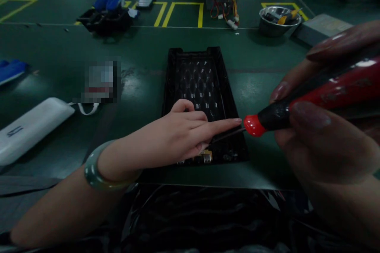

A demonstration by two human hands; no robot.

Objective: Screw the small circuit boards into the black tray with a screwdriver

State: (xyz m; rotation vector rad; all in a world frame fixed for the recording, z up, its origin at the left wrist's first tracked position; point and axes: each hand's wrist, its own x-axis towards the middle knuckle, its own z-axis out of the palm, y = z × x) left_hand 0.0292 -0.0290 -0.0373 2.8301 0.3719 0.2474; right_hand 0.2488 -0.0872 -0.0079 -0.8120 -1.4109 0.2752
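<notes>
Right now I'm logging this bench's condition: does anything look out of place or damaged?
Small dark bits lying loose on the green table, left of the black tray, look stray; too small to identify. The black housing under the left hand shows no clear damage, though partly hidden.

The room looks dim to me, with pale glare on the green table [139, 83], a glint on the red screwdriver [335, 91], the black case [197, 83] sunk in shadow, the right hand [323, 146] slightly blurred, and coarse pixels masking a small item [99, 81].
</notes>
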